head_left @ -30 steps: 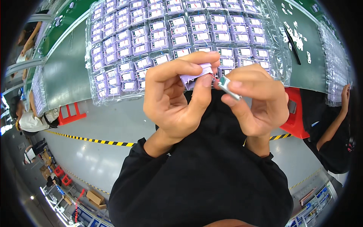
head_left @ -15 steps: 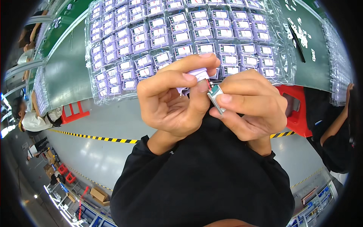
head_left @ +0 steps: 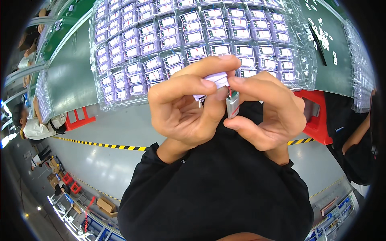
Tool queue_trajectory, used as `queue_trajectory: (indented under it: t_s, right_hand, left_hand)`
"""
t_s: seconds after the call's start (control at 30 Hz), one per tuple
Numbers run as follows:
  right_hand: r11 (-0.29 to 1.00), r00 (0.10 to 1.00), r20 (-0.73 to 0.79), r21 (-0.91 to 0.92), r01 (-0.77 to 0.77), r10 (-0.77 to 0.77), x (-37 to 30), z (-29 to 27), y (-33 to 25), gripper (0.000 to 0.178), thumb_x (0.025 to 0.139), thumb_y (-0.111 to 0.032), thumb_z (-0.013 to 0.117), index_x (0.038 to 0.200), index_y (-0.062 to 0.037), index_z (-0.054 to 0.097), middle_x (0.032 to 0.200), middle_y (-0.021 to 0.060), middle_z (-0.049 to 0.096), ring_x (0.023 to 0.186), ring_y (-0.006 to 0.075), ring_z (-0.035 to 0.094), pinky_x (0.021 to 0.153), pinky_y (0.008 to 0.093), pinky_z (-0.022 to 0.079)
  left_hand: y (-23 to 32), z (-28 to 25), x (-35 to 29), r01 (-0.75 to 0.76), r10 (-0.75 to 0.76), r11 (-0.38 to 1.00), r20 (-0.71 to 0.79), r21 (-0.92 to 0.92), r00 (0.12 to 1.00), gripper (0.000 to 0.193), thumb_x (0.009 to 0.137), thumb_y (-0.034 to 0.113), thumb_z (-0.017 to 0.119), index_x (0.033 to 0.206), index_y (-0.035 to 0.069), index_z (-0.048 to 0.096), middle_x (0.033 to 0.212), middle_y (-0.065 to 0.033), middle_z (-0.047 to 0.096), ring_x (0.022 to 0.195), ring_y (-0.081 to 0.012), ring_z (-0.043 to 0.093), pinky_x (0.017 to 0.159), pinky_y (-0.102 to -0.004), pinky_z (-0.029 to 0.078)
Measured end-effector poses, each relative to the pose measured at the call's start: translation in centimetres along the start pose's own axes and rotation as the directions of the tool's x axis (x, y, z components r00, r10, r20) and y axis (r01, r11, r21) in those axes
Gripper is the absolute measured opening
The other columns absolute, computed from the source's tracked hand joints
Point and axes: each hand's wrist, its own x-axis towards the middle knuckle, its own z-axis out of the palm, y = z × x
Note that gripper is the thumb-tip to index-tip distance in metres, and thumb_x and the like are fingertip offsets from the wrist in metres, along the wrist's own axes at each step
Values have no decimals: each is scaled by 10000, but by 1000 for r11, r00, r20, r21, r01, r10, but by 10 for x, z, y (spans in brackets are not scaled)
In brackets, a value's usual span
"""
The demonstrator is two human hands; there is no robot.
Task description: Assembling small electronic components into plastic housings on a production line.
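Note:
My left hand (head_left: 189, 104) pinches a small light-purple plastic housing (head_left: 217, 79) between thumb and fingers. From its right end, short red and dark wires run to a small silver battery cell (head_left: 233, 107) with a green circuit strip at its top. My right hand (head_left: 269, 108) has the cell between its thumb, at the lower end, and its forefinger, near the upper end by the housing. Both hands are raised in front of my chest, over the near edge of the tray (head_left: 305, 76). A thin pale wire dangles under the housing.
The clear plastic tray carries rows of similar purple housings with white-faced parts. On the green table (head_left: 76, 80) at right lie black tweezers (head_left: 321, 54) and scattered white pieces (head_left: 325, 38). A red stool (head_left: 317, 116) stands at right, and a person's arm (head_left: 356, 132) shows beyond it.
The battery cell has turned from slanted to nearly upright below the housing. My right forefinger has moved up to the housing's end, and both hands have shifted slightly right.

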Motion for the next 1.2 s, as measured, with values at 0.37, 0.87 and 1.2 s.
queue_trajectory:
  t_s: [0.37,0.87,1.2]
  right_hand:
    - [998,998,-11,-33,60,-60,-1,1,4,533,719,-134,854,1105,121,586,812,169,698,647,201,654,602,277,490]
    - [998,997,-59,8,-55,55,-5,2,-1,492,728,-53,835,1100,125,568,780,178,706,659,186,661,620,263,482]
    - [989,967,-215,84,-121,136,-7,8,-1,383,666,-51,860,972,88,676,873,145,724,633,182,688,580,253,531]
  left_hand:
    - [1,4,-4,47,-53,994,-59,-101,997,251,887,-76,573,1065,-3,412,1044,-332,632,893,-338,689,743,-376,589]
    - [2,8,-10,171,-204,942,-89,-288,975,261,878,-90,596,1075,-38,432,1093,-335,620,950,-323,685,832,-385,575]
    - [3,8,-12,231,-265,907,-51,-352,963,267,901,-42,609,1106,-34,439,1159,-329,594,1017,-328,666,892,-390,555]
